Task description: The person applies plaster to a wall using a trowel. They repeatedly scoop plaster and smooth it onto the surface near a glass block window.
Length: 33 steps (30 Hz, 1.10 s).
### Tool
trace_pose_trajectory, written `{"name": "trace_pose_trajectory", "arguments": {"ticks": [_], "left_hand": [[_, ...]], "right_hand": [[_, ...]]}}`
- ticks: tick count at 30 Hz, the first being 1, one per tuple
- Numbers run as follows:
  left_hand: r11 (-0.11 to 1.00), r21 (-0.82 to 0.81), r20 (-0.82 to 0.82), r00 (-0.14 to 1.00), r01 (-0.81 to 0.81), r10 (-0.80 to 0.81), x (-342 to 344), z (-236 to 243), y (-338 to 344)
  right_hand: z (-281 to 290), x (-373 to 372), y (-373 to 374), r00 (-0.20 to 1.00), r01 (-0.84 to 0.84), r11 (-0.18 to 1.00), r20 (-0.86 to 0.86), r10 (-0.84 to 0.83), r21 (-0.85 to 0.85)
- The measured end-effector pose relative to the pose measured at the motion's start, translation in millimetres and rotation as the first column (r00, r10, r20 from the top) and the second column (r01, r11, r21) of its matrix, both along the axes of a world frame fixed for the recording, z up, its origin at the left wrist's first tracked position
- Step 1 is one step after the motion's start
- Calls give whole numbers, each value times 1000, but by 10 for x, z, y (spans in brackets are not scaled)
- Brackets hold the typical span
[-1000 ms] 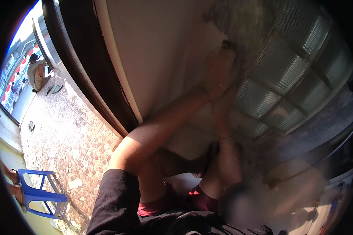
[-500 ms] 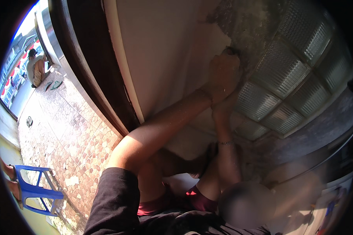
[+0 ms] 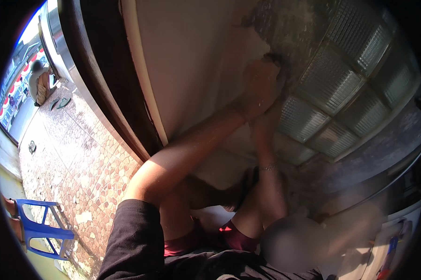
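Both my hands are raised together against the wall (image 3: 182,56), beside a rough dark patch (image 3: 290,28) where the surface looks worn off. My left hand (image 3: 261,81) is closed like a fist, and a small dark thing (image 3: 272,58) shows at its upper end, too dim to name. Close under the left wrist lies my right hand (image 3: 265,122), partly covered by it; its fingers are hidden and blurred. The right wrist wears a bracelet (image 3: 268,168). Both hands are in shadow, while sunlight falls on my left elbow.
Glass blocks (image 3: 332,88) fill the wall on the right. A dark door frame (image 3: 100,70) stands left, opening onto a stone-patterned floor (image 3: 98,154). A blue stool (image 3: 44,228), sandals (image 3: 60,103) and a seated person (image 3: 41,84) are outside. A blurred round shape (image 3: 294,245) is low right.
The view has shifted slightly, and my hands appear a little further left, still together at the wall. Outside, the seated person's head has dipped.
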State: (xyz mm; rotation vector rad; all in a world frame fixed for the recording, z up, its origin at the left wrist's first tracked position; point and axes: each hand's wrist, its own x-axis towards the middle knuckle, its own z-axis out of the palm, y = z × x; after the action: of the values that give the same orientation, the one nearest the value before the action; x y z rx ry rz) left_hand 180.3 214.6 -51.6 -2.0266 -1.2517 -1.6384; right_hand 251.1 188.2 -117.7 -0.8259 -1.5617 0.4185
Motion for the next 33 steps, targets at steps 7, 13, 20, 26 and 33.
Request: {"name": "trace_pose_trajectory", "arguments": {"ticks": [7,13,20,26,33], "left_hand": [[996,-80,-26,999,-43,41,11,-34,-7],[998,14,-34,997,-62,63,26,-28,27],[998,-52,-79,997,-27,23,5,32,18],[997,82,-38,999,-8,11,-13,59,9],[997,-70,-81,996,-32,26,29,76,-17]], "right_hand": [[16,-40,-73,996,34,996,-83,-27,86],[15,11,-52,999,31,996,34,-34,81],[16,-13,65,977,192,970,62,-203,146],[19,-3,84,986,150,966,46,-163,211],[28,-4,64,992,126,976,-4,-127,178]]}}
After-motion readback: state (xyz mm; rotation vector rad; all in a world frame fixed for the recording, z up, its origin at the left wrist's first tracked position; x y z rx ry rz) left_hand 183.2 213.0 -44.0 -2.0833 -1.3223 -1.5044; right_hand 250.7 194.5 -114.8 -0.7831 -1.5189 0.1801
